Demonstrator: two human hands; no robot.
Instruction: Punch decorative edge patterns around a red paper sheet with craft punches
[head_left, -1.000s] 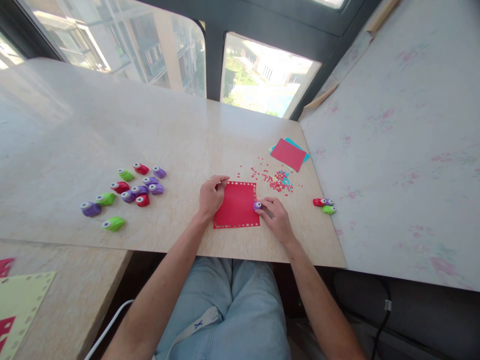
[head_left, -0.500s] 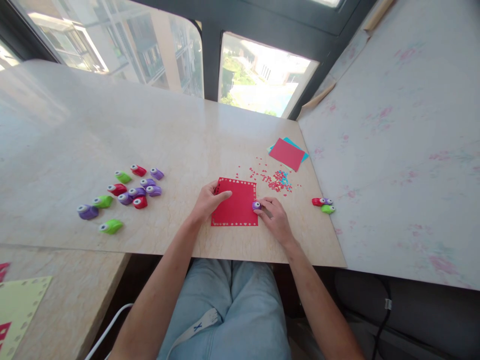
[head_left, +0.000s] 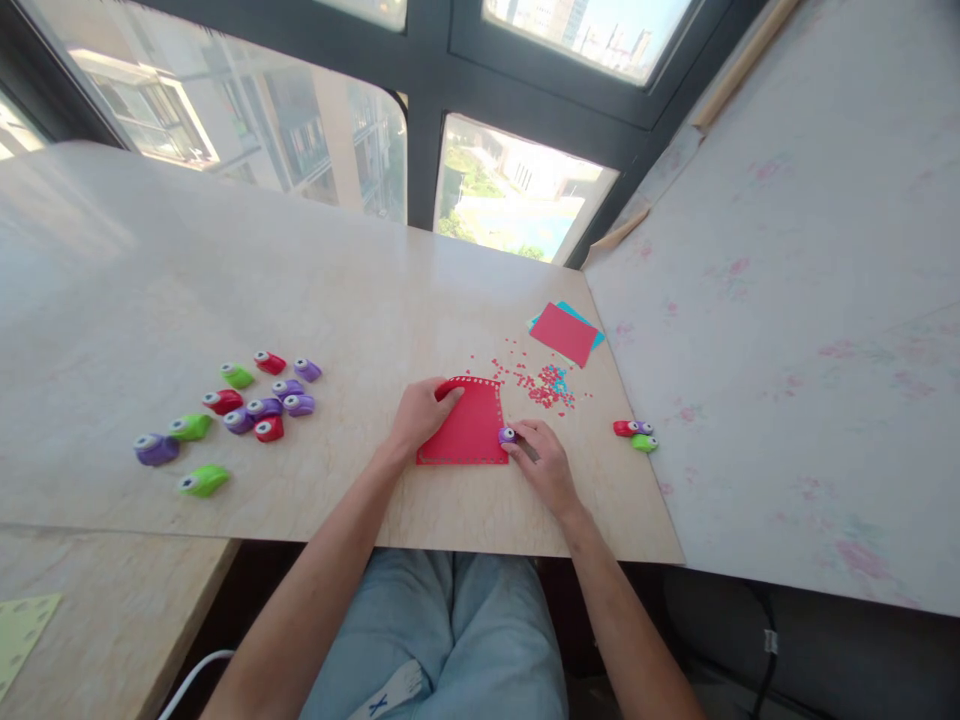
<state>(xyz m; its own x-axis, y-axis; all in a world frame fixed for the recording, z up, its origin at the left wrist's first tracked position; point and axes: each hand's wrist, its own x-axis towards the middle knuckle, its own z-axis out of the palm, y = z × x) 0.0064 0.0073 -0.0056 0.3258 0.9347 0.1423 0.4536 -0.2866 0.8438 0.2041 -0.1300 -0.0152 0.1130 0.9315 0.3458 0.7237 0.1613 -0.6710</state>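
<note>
A red sheet of paper [head_left: 466, 428] with small punched shapes along its edges lies in front of me, its far left corner lifted and bent. My left hand [head_left: 421, 415] pinches that left side, thumb on top. At the sheet's right edge sits a purple craft punch [head_left: 507, 436]. My right hand [head_left: 544, 460] grips the punch from the right with thumb and fingers. Whether the paper is inside the punch's slot is too small to tell.
Red and blue punched-out bits [head_left: 551, 385] are scattered beyond my right hand, below stacked coloured cards [head_left: 564, 334]. Several punches [head_left: 262, 408] stand at left; a small group [head_left: 636, 434] sits by the right wall. A pale yellow punched sheet [head_left: 22, 635] lies on the lower left surface.
The view has tilted upward a little. The red sheet's far left side has risen and curled under my left hand. My right hand still holds the punch, now slightly lower along the right edge.
</note>
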